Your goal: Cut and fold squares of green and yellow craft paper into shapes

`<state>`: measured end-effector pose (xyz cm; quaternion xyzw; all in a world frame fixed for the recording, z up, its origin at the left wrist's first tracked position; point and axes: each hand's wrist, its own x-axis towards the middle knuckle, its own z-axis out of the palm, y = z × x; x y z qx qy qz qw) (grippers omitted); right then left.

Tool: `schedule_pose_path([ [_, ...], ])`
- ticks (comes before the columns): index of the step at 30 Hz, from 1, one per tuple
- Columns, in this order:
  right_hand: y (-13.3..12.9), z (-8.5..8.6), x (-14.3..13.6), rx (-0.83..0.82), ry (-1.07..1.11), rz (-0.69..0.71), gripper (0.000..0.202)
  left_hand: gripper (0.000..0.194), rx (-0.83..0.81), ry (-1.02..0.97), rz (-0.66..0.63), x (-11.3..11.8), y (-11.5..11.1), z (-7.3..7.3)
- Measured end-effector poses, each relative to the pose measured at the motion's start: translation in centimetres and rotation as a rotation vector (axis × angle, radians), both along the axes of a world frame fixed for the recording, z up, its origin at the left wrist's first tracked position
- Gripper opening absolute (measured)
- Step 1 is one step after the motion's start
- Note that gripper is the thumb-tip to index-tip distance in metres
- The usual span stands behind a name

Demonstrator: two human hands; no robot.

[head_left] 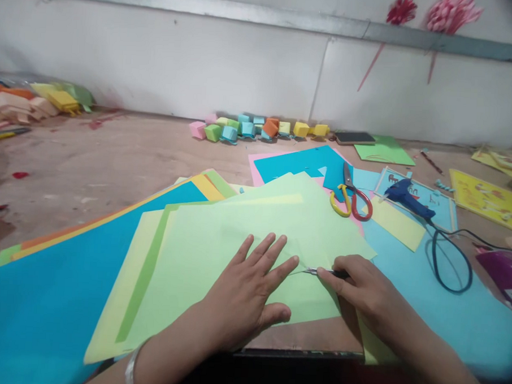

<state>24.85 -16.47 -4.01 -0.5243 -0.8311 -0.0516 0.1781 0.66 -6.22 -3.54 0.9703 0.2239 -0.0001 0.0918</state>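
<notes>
My left hand (256,288) lies flat with fingers spread on a light green paper sheet (202,246), which rests on other green and yellow sheets. Closed in my right hand (362,284) is a slim cutting tool with a silver metal tip (309,271) and a dark handle. Its tip points left and meets the light green sheet just right of my left index finger. A thin dark line runs from the tip across the paper. My fingers cover much of the tool, so its exact kind is hidden.
Scissors (352,199) with yellow and red handles lie beyond the sheets. Right of them are a blue glue gun (408,198) with its cord and a purple object (500,276). Blue paper (65,285) spreads at left. Small paper cubes (248,129) line the wall.
</notes>
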Motion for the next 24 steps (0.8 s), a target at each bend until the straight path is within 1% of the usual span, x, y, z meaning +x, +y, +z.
schedule_pose_path([
  [7, -0.2, 0.5, 0.0, -0.003, -0.016, 0.007, 0.033, 0.072, -0.005, -0.015, 0.008, 0.0, 0.0, -0.4],
  [12, 0.2, 0.8, -0.9, 0.021, -0.029, 0.039, 0.031, 0.072, 0.021, -0.057, 0.009, -0.1, -0.1, -0.6],
  [16, 0.2, 0.8, -1.9, 0.038, -0.023, 0.040, 0.030, 0.072, 0.009, -0.058, 0.006, -0.1, -0.1, -0.6],
  [24, 0.0, 0.6, -2.7, 0.013, -0.040, 0.039, 0.032, 0.073, 0.024, -0.092, 0.008, -0.2, -0.1, -0.7],
])
